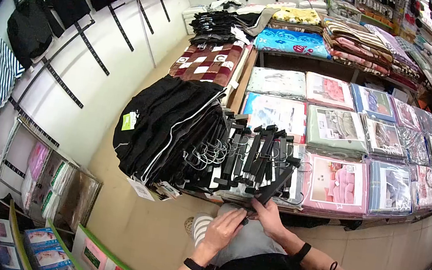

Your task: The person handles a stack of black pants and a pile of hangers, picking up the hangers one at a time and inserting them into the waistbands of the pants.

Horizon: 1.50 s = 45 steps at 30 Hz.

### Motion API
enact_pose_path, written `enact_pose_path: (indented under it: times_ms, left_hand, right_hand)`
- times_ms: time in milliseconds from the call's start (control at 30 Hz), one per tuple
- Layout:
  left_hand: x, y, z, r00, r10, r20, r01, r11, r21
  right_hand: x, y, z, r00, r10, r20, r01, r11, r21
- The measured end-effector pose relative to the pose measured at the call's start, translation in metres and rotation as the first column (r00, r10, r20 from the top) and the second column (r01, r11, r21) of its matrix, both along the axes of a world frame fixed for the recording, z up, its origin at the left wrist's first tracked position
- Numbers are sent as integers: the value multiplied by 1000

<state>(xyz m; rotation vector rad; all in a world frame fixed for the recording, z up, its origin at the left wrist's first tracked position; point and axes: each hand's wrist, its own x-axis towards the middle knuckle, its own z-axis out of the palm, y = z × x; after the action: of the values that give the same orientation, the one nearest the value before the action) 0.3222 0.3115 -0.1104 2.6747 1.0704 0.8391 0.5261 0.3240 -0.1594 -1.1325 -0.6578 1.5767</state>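
A black clip hanger (pixel 278 182) slants up from my hands, its upper end over the pile of hangers. My right hand (pixel 269 218) is closed around its lower part. My left hand (pixel 224 229) is closed at the hanger's lower end, fingers together by the clip; the exact grip is partly hidden. Just beyond lie several black clip hangers (pixel 256 159) with metal hooks, heaped on packaged goods. Left of them is a thick stack of folded black trousers (pixel 165 123) with white piping, a green sticker and paper tags.
Packaged bedding sets (pixel 336 184) lie in rows to the right. Folded blankets (pixel 293 42) and a brown checked textile (pixel 209 62) are farther back. Jackets (pixel 69 0) hang on the left wall rack. A low shelf (pixel 88 200) and green-edged display racks (pixel 102 254) stand at lower left.
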Motion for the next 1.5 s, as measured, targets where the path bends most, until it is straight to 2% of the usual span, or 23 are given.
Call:
enact_pose_path:
  times_ms: [100, 133, 167, 233, 300, 333, 467, 567, 600, 633, 700, 733, 833, 867, 967, 1000, 1100, 1167, 1200, 1300, 1333, 1467, 1500]
  left_hand:
    - [3, -4, 5, 997, 53, 55, -44, 989, -143]
    - [-5, -7, 13, 991, 130, 12, -124, 966, -226]
    - [-18, -5, 11, 980, 197, 34, -187, 961, -205]
    - [-46, 3, 2, 941, 326, 88, -310, 937, -164]
    - [-71, 14, 18, 890, 441, 119, -434, 898, -78]
    - [-85, 18, 24, 860, 497, 119, -495, 868, -49]
    - [-123, 44, 50, 793, 578, 191, -607, 777, 168]
    - [-136, 62, 62, 791, 597, 135, -612, 765, 204]
    - [-139, 66, 63, 803, 590, 90, -594, 776, 212]
    - [-140, 67, 62, 813, 580, 43, -575, 789, 216]
    - [-136, 63, 51, 822, 562, 94, -568, 822, 50]
    - [-134, 65, 47, 825, 551, 120, -552, 833, -29]
    - [-130, 72, 43, 819, 569, 73, -574, 810, 120]
    - [-132, 74, 39, 818, 572, 54, -573, 805, 151]
    - [-126, 74, 46, 810, 586, 2, -569, 785, 244]
    - [-128, 79, 48, 802, 598, 2, -575, 770, 274]
    - [-143, 95, 61, 770, 638, -2, -602, 727, 330]
    - [-150, 101, 76, 739, 673, -10, -635, 702, 323]
    - [-152, 106, 83, 751, 658, 61, -628, 683, 372]
    - [-162, 112, 89, 735, 676, 54, -659, 693, 293]
    - [-158, 112, 100, 740, 667, 92, -655, 683, 324]
    - [-156, 125, 107, 736, 620, 272, -668, 730, 144]
    - [-158, 127, 108, 739, 613, 280, -664, 734, 142]
  right_hand:
    - [1, 15, -1, 999, 19, 49, -18, 1000, -12]
    - [5, 23, 5, 991, 72, 111, -76, 997, 28]
    - [10, 31, 17, 980, 115, 164, -110, 993, -39]
    - [22, 58, 22, 972, 141, 187, -146, 989, 11]
    - [40, 93, 8, 949, 211, 236, -224, 974, 25]
    - [48, 109, -3, 961, 222, 165, -235, 970, 65]
    - [61, 142, -20, 955, 134, 264, -110, 988, -105]
    - [60, 139, -61, 836, 58, 545, -38, 998, -48]
    - [69, 153, -115, 721, 57, 691, -69, 998, -10]
    - [69, 150, -112, 682, 31, 731, -54, 998, 9]
    - [61, 138, -83, 602, -31, 798, -17, 999, 52]
    - [56, 129, -44, 562, 43, 826, -61, 998, -11]
    - [46, 116, -43, 469, -129, 874, -46, 984, 171]
    - [39, 109, -27, 451, -120, 884, -27, 989, 148]
    - [33, 100, -28, 179, -395, 901, -223, 876, 428]
    - [29, 102, -17, 193, -445, 874, -260, 836, 483]
    - [22, 127, 17, 374, -292, 880, -379, 818, 433]
    - [9, 147, 45, 415, -348, 840, -378, 774, 507]
    - [3, 161, 59, 422, -374, 826, -393, 745, 538]
    - [-22, 201, 99, 442, -485, 755, -458, 602, 654]
    - [-30, 215, 110, 431, -475, 767, -490, 591, 641]
    - [-50, 256, 125, 310, -644, 699, -672, 372, 640]
    - [-52, 261, 127, 250, -649, 718, -713, 379, 590]
